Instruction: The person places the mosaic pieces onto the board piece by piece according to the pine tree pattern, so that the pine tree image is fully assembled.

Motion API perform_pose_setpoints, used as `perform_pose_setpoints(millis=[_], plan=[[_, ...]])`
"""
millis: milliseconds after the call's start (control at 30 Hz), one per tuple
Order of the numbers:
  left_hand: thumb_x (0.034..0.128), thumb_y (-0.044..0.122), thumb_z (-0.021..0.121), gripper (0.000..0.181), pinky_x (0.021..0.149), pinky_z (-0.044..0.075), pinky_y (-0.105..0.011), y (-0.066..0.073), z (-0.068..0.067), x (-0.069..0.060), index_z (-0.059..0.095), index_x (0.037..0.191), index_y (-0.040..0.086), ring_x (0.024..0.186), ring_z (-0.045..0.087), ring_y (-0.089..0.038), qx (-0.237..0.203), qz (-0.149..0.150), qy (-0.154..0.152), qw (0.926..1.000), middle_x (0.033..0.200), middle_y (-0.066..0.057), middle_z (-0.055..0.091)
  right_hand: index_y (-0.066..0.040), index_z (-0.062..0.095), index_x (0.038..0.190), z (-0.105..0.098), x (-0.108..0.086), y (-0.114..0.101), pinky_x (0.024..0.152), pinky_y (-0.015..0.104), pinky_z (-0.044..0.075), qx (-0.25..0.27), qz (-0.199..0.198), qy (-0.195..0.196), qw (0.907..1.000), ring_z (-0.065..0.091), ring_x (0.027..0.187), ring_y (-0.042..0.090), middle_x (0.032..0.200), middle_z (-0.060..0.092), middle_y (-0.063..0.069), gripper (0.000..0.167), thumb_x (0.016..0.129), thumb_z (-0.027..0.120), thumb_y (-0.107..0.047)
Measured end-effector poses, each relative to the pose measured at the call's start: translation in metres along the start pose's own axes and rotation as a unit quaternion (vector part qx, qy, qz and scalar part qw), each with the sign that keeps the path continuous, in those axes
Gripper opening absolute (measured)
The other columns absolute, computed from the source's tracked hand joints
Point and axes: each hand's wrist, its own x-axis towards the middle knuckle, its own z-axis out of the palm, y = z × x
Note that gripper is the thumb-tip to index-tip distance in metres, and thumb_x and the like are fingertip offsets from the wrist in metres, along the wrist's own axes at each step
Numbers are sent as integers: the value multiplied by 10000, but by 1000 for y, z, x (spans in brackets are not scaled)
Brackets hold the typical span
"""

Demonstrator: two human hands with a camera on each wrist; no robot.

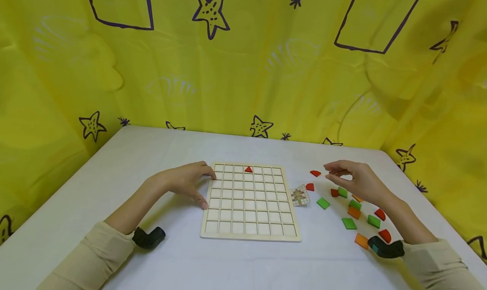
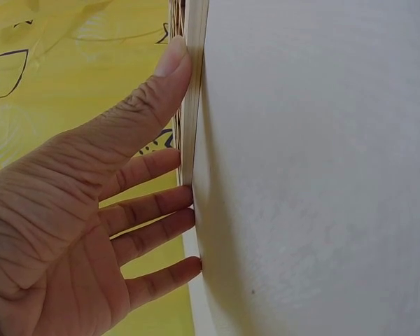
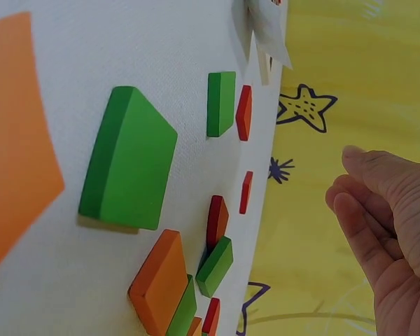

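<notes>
A pale wooden grid board [image 1: 249, 216] lies on the white table, with one red triangle [image 1: 248, 169] in a top-row cell. My left hand [image 1: 188, 180] rests thumb and fingertips against the board's left edge; in the left wrist view its fingers [image 2: 150, 210] are spread and nearly straight. Above the loose pieces at the right hovers my right hand [image 1: 355, 178], fingers loosely bent. The right wrist view shows a gap between thumb and fingers of the right hand [image 3: 392, 217], with nothing visible in it. Nearest to it is a red quarter-circle piece [image 1: 315, 173].
A small printed pattern card [image 1: 300, 195] lies by the board's right edge. Several green tiles [image 1: 349, 223], orange tiles [image 1: 354, 213] and red rounded pieces [image 1: 385, 235] are scattered to the right. A yellow patterned curtain [image 1: 236, 78] hangs behind the table.
</notes>
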Motion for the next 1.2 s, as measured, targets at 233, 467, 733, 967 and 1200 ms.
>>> perform_pose_setpoints(millis=[233,467,733,967,1200], plan=[[692,442,945,787,1119,416,-478,2,-1,1,608,1317,103,1282,521,-286,-30,-47,-40,10000,1346,-92,551,-28,734,1146,-1,-1,2,783,90,516,-67,61,0,10000,679,873,70,1038,758,83,302,855,788,31],[697,444,943,775,1113,419,-480,3,1,1,609,1311,110,1276,522,-283,-15,-20,-19,10000,1343,-89,549,-18,734,1144,-4,-7,5,771,98,521,-127,147,-37,9998,672,868,46,1033,759,85,299,854,790,28],[703,425,944,762,1119,415,-485,2,0,-1,609,1312,110,1285,520,-288,-7,-134,-34,9999,1352,-87,549,-26,736,1129,-10,-14,6,763,134,544,-263,145,8,9995,668,854,25,1005,762,52,299,843,793,39],[703,418,945,767,1123,409,-495,2,0,-1,607,1312,97,1283,520,-294,-65,-100,-43,9999,1359,-99,548,-29,737,1122,-16,-24,12,766,66,503,-190,127,74,9997,665,853,-7,993,763,73,292,845,786,48],[699,426,945,783,1120,412,-492,1,-1,-2,606,1318,86,1283,522,-294,-40,-66,-6,10000,1362,-105,548,-7,736,1112,-19,-30,14,766,64,504,-235,141,124,9995,658,852,-23,986,761,75,289,835,789,56]])
